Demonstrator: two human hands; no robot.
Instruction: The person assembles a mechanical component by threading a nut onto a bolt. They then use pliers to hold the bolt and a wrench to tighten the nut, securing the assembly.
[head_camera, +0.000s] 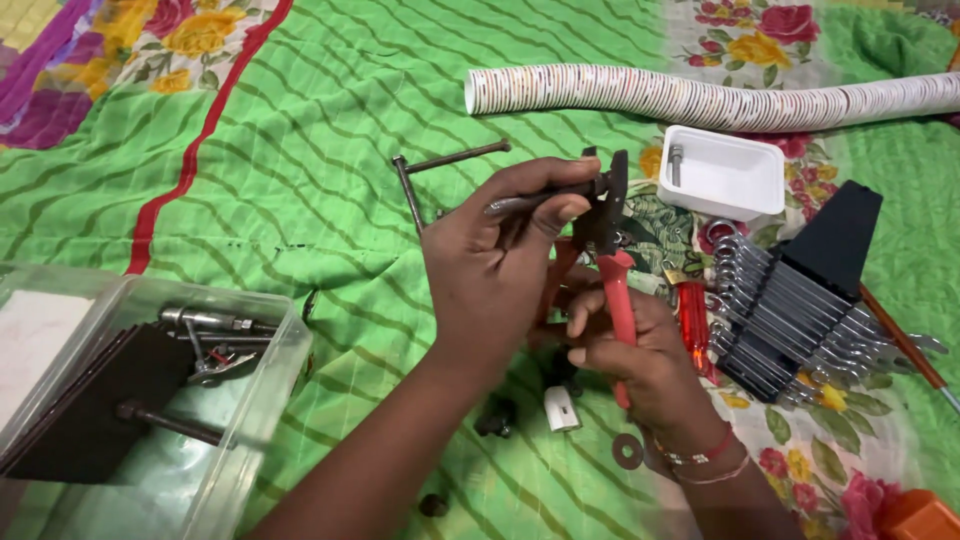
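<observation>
My left hand (497, 262) pinches a slim dark metal tool (530, 200) whose tip meets the black head of a pair of pliers (606, 215). My right hand (640, 355) grips the pliers' red handles (620, 300), holding them upright over a green striped bedsheet (330, 120). Under the hands lie a small white part (561, 408), some dark nuts (495, 418) and a flat washer (628, 451).
A clear plastic box (150, 400) with bolts and a dark pad sits front left. An L-shaped bar (430, 170) lies behind. A white tub (722, 172), a spanner set in a black holder (790, 300), a red-handled screwdriver (693, 318) and a long stack of paper cups (720, 100) are to the right.
</observation>
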